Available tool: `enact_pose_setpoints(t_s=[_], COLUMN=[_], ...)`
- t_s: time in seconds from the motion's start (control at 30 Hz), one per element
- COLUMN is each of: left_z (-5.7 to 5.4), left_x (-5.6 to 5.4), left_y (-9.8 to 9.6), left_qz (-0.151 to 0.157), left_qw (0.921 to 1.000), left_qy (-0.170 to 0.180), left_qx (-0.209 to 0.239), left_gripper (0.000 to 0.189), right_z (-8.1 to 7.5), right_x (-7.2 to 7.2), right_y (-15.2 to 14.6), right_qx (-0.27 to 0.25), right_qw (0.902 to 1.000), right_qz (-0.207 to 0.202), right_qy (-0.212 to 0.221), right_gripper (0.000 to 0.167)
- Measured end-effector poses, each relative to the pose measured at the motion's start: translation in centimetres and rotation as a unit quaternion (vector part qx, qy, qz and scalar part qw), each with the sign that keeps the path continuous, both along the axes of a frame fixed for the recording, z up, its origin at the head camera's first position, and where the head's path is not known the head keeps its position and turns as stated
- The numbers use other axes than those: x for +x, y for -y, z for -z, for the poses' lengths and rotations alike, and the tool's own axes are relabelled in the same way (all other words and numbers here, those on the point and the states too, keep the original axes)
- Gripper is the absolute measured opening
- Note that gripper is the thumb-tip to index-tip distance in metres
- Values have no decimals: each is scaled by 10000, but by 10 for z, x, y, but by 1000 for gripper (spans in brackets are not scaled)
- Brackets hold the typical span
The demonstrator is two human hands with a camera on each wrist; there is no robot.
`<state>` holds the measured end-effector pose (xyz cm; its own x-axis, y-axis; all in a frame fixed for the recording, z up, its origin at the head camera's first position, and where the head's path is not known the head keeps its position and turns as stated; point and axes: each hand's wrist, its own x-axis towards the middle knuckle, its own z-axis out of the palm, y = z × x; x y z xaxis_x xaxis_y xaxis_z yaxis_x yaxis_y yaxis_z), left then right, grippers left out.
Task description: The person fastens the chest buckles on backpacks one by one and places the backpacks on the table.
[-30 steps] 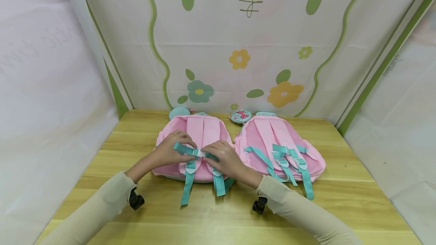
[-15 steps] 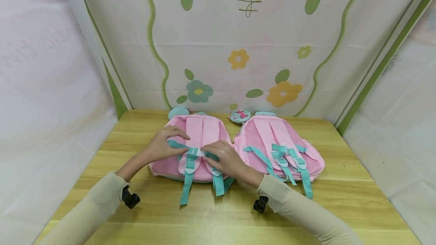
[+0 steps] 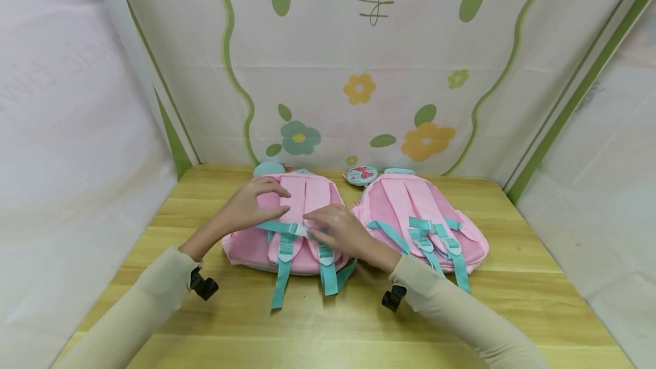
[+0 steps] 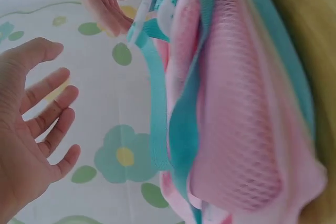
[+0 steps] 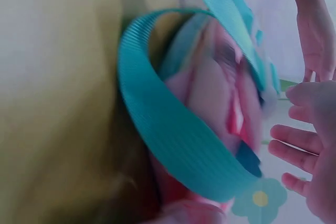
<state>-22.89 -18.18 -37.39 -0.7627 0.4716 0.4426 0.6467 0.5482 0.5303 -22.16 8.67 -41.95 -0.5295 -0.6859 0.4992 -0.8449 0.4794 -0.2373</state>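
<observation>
A pink backpack (image 3: 302, 192) with teal straps lies on the table, its shoulder straps facing up. A white buckle (image 3: 301, 230) on a teal strap (image 3: 274, 226) lies across the shoulder straps. My left hand (image 3: 247, 208) hovers over the bag's left side, fingers spread and holding nothing; the left wrist view shows it apart from the bag. My right hand (image 3: 340, 229) is just right of the buckle, fingers loosely bent with nothing between them. In the right wrist view a teal strap (image 5: 168, 124) loops beside the bag, clear of the fingers.
A second pink backpack (image 3: 420, 198) lies to the right, almost touching the first, its teal straps buckled. A round pouch (image 3: 361, 175) and a blue round pouch (image 3: 269, 168) are by the bags' tops. The wooden table (image 3: 307, 329) meets a flowered cloth backdrop (image 3: 328, 101).
My left hand has let go of the teal strap and buckle and moved left and up. My right hand has also released the buckle area and shifted slightly right. The buckle now lies on the bag.
</observation>
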Motion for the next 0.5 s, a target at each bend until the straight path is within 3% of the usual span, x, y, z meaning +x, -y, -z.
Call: enact_pose_setpoints(t_s=[0.17,0.3,0.5], left_z=[-8,-13,-22], left_x=[-10,-18,-33], left_y=[-16,-28,-41], left_qz=[-128,-206,-403], left_qw=[9994,9986,9973], left_qy=[-134,-191,-236], left_qx=[-294,-443,-575], left_gripper=[24,29,43], right_z=[-16,-30,-69], right_x=[-6,-18,-31], right_y=[-9,-19,-34], right_qx=[-17,-93,-488], right_qw=[9998,9995,9965], right_qz=[102,305,681], right_qy=[148,-49,-14], right_gripper=[33,37,41])
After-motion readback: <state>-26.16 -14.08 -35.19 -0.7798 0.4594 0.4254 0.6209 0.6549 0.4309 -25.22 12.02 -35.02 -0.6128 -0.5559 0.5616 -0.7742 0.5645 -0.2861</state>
